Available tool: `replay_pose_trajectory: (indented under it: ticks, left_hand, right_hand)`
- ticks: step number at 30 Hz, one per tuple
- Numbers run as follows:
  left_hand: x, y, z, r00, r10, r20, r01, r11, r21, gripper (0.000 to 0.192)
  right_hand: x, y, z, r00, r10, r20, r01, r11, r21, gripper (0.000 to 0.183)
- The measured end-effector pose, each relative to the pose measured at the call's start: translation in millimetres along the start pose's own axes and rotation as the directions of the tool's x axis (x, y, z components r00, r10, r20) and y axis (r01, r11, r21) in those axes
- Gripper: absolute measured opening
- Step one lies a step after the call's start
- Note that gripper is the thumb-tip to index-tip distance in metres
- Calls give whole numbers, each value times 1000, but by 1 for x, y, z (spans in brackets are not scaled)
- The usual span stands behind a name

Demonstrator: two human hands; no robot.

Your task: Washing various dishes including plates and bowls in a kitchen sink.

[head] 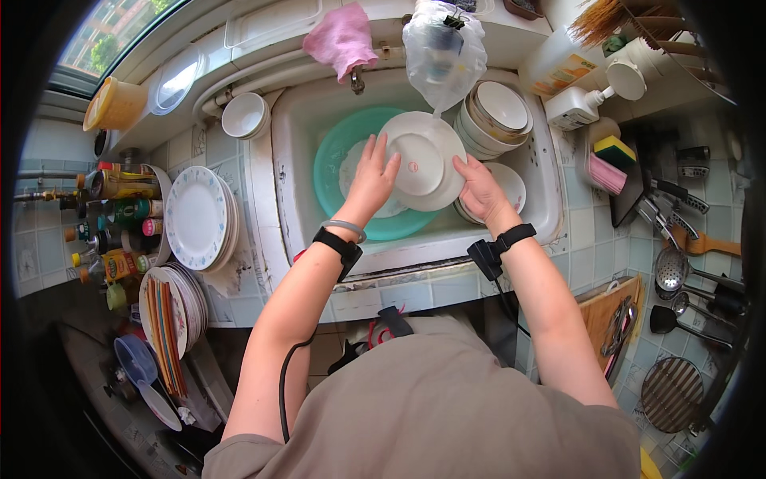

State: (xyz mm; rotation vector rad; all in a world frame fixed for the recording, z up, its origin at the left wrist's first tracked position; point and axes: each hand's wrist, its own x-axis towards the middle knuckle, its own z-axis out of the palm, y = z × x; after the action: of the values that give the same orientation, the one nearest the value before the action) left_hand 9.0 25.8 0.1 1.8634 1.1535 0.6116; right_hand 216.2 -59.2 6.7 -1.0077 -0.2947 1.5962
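A white plate (422, 161), its underside facing up, is tilted over a green plastic basin (326, 161) in the white sink (293, 138). My right hand (483, 188) grips the plate's right edge between thumb and fingers. My left hand (374, 173) lies at its left edge with fingers spread; whether it bears any of the plate's weight I cannot tell. Under my left hand, another plate (353, 161) rests in the basin. Stacked bowls (499, 108) stand on the right side of the sink, and more dishes (508, 182) lie partly behind my right hand.
Left of the sink are stacked plates (196, 218), nested white bowls (244, 115), chopsticks (164, 335) on plates, and seasoning bottles. A pink cloth (342, 36) covers the faucet, beside a hanging plastic bag (446, 54). A pump bottle (571, 109), sponge (614, 152) and utensils are at right.
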Motion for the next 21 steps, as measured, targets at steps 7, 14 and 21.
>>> replay_pose_trajectory:
  ticks: [7, 14, 21]
  left_hand:
    - [24, 45, 67, 963, 263, -66, -241, 943, 230, 58]
    - [49, 53, 78, 990, 52, -129, -26, 980, 199, 59]
    - [53, 54, 81, 991, 101, -88, -67, 943, 326, 61]
  right_hand:
    - [-8, 11, 18, 992, -92, -83, 80, 987, -140, 39]
    - [-15, 10, 7, 985, -144, -90, 133, 984, -116, 42]
    - [-24, 8, 12, 981, -147, -125, 146, 989, -19, 40]
